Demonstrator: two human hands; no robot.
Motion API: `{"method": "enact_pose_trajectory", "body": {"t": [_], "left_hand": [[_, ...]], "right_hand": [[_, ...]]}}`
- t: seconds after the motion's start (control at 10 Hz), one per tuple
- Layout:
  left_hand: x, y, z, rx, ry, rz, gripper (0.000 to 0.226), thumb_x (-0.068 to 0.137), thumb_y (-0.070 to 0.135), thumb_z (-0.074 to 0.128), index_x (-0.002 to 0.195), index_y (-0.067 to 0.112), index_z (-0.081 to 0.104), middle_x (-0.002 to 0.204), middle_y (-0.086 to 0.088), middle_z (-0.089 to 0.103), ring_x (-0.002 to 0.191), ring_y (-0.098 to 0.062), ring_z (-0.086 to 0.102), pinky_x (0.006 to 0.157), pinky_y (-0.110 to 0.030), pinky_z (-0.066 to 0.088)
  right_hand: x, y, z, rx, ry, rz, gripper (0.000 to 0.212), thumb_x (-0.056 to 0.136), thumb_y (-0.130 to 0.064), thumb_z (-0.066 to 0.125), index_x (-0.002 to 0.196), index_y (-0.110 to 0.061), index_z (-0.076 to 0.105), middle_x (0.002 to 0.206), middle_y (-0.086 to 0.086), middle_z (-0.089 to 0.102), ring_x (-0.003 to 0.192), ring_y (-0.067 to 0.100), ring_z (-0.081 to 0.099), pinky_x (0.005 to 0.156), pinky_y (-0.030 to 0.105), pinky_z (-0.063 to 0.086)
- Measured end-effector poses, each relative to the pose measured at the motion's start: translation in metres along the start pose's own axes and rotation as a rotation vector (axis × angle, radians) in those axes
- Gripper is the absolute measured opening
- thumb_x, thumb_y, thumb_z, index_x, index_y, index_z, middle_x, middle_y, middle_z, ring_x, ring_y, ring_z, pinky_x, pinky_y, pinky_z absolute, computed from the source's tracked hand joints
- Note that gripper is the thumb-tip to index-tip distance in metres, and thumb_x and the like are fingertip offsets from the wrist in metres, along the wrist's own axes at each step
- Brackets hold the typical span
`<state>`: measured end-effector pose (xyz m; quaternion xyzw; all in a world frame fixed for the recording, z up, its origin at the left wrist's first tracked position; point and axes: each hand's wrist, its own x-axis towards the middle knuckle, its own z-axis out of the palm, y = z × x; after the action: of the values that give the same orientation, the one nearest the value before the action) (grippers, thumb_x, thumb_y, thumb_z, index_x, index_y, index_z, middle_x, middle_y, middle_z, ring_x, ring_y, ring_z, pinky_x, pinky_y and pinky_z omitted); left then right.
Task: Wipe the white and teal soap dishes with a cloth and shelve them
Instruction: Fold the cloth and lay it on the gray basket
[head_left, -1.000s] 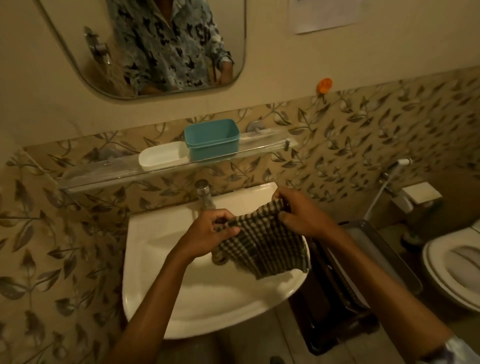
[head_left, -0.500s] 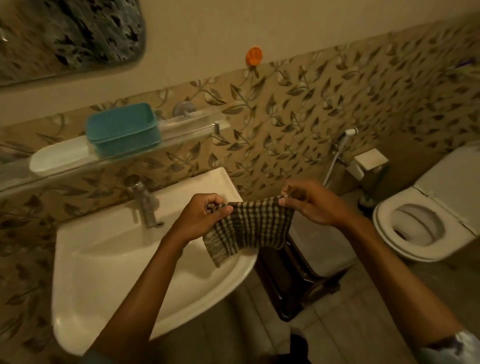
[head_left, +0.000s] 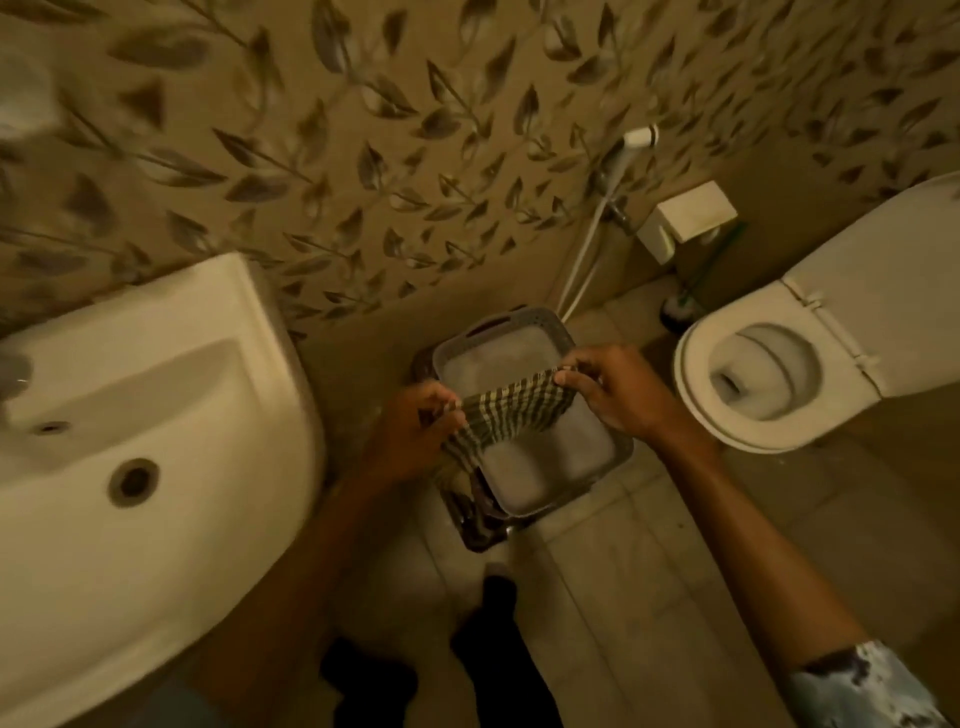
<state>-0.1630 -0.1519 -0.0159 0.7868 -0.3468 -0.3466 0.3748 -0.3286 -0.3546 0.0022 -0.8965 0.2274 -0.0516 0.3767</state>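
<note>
A dark checked cloth (head_left: 506, 415) hangs stretched between both hands, above a grey plastic basket (head_left: 597, 457) on the floor. My left hand (head_left: 415, 436) pinches its left edge. My right hand (head_left: 608, 389) pinches its right edge, a little higher. The white and teal soap dishes and their shelf are out of view; only a white blur shows at the top left corner.
A white washbasin (head_left: 156, 441) fills the left side. An open white toilet (head_left: 769, 384) stands at the right, with a spray hose (head_left: 592, 249) and a paper holder (head_left: 685, 218) on the leaf-patterned wall. Tiled floor and dark feet lie below.
The view has swung right and down, away from the shelf and basin. Both hands carried the stretched cloth from over the basin to above the grey basket on the floor.
</note>
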Motion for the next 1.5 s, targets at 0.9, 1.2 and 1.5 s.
{"method": "enact_pose_trajectory", "body": {"t": [0.9,1.2,1.5], "left_hand": [[0.103,-0.104,0.177,0.247,0.074,-0.035,0.013,0.087,0.005,0.053,0.088,0.007,0.066,0.091,-0.013,0.065,0.088,-0.024,0.058,0.075,-0.032,0.043],[0.082,-0.125,0.232,0.385,-0.076,-0.183,0.018,0.084,0.004,0.056,0.096,0.015,0.064,0.093,-0.006,0.064,0.086,-0.023,0.059,0.069,-0.024,0.037],[0.094,-0.126,0.257,-0.083,-0.158,-0.942,0.014,0.082,0.023,0.057,0.076,0.010,0.056,0.079,-0.008,0.053,0.076,-0.028,0.053,0.069,-0.034,0.046]], "right_hand": [[0.023,0.199,0.081,0.025,-0.228,0.268,0.009,0.087,-0.006,0.062,0.083,-0.010,0.068,0.088,0.009,0.069,0.082,0.020,0.064,0.078,0.034,0.053],[-0.011,0.217,0.110,-0.081,-0.401,0.324,0.016,0.091,-0.021,0.061,0.102,-0.009,0.062,0.101,0.011,0.062,0.091,0.025,0.060,0.080,0.033,0.050],[-0.020,0.233,0.138,-0.292,-0.436,0.290,0.024,0.089,-0.017,0.062,0.112,-0.009,0.060,0.121,0.014,0.054,0.112,0.026,0.050,0.092,0.029,0.040]]}}
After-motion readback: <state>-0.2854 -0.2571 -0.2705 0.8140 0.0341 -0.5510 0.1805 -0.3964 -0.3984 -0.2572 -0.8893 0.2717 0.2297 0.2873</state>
